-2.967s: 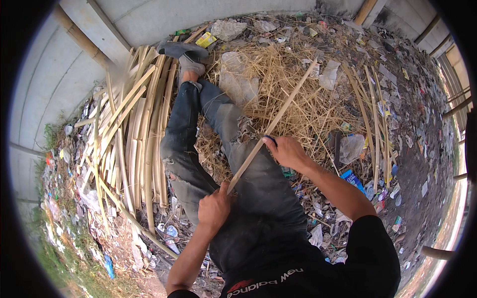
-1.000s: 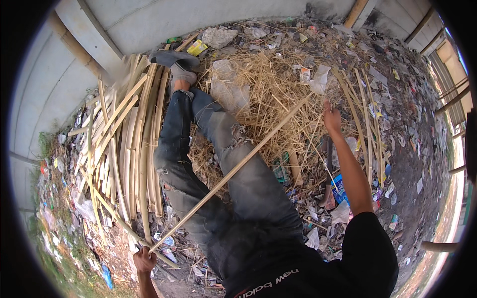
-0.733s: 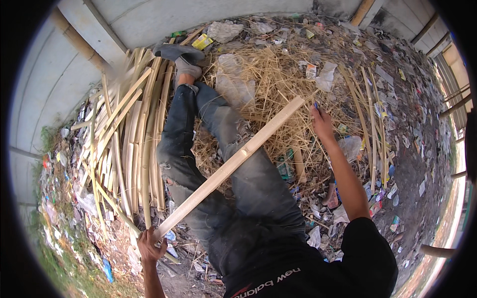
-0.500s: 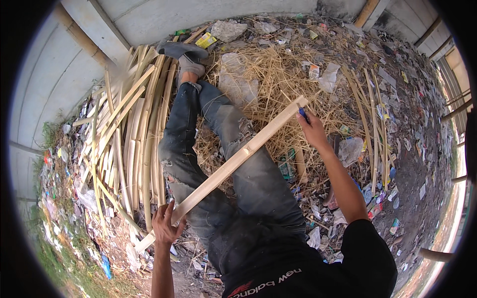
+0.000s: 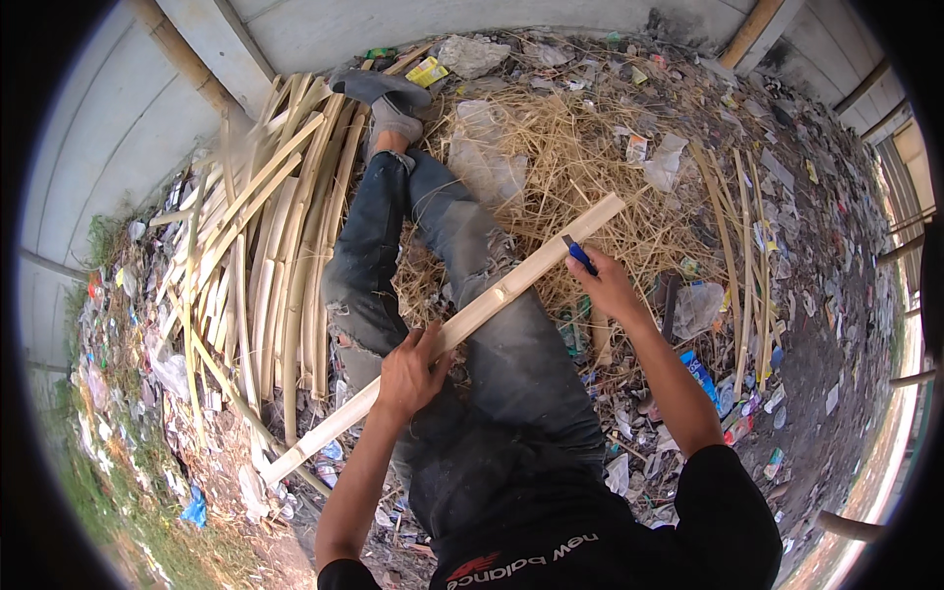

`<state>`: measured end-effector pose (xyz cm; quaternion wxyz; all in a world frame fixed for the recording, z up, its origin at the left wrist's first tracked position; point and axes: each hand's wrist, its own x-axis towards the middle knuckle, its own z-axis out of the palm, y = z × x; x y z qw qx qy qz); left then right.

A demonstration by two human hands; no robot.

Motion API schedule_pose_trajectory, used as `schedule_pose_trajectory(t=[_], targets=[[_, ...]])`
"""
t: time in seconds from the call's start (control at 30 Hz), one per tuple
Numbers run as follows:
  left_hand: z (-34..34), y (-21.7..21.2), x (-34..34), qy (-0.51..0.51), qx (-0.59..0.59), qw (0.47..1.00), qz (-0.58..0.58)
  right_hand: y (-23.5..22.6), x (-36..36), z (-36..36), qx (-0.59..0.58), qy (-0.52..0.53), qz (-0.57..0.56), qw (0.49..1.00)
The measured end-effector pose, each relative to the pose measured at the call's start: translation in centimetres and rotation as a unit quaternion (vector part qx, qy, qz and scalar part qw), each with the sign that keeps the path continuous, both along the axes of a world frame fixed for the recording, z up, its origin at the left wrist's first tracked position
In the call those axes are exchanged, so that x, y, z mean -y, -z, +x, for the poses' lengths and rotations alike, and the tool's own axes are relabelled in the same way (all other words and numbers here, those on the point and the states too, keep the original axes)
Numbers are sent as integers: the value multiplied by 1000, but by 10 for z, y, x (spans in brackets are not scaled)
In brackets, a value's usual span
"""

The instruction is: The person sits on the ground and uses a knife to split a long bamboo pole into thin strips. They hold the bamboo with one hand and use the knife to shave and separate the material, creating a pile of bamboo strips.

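A long pale split-bamboo strip (image 5: 536,265) slants across my thighs, its inner face with a node ridge turned up. My left hand (image 5: 408,376) is closed around it near the middle. In my right hand (image 5: 605,285) is a blue-handled knife (image 5: 580,258). The knife's dark tip lies against the strip near its upper right end. The strip's lower left end reaches past my left forearm, over the ends of other strips. Most of the blade cannot be made out.
A pile of split bamboo strips (image 5: 280,265) lies left of my outstretched legs (image 5: 472,324). Straw-like bamboo shavings (image 5: 565,147) cover the ground to the right. A few thin strips (image 5: 747,256) lie farther right amid litter. A pale wall (image 5: 413,25) stands behind.
My left hand has slid up the strip toward its middle. My right hand with the knife has moved down and left, away from the strip's far end. The view has shifted slightly.
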<state>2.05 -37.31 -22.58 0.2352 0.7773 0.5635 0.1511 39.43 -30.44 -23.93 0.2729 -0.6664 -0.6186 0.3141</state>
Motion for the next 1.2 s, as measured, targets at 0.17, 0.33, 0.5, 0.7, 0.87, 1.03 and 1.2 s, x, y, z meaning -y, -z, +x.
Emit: schedule_pose_trajectory(t=[0.17,0.33,0.5,0.7,0.87,1.03,1.2], targets=[[3,-4,-7,-2,18,1000,-13,-15,6,-18,53,-28,-1,998],[17,-8,-10,-1,-20,999,-43,-17,20,-40,118,-61,-16,991],[29,-13,-12,14,-56,997,-42,-21,34,-62,136,-82,-5,987],[39,-15,0,-1,-95,995,-30,-12,43,-65,137,-98,20,985],[44,-5,4,14,-91,995,-23,-18,50,-68,96,-100,53,989],[46,-13,5,14,-122,991,-52,-16,39,-72,146,-134,25,980],[39,-10,11,6,-111,993,-48,11,-11,-9,173,-12,-25,985]])
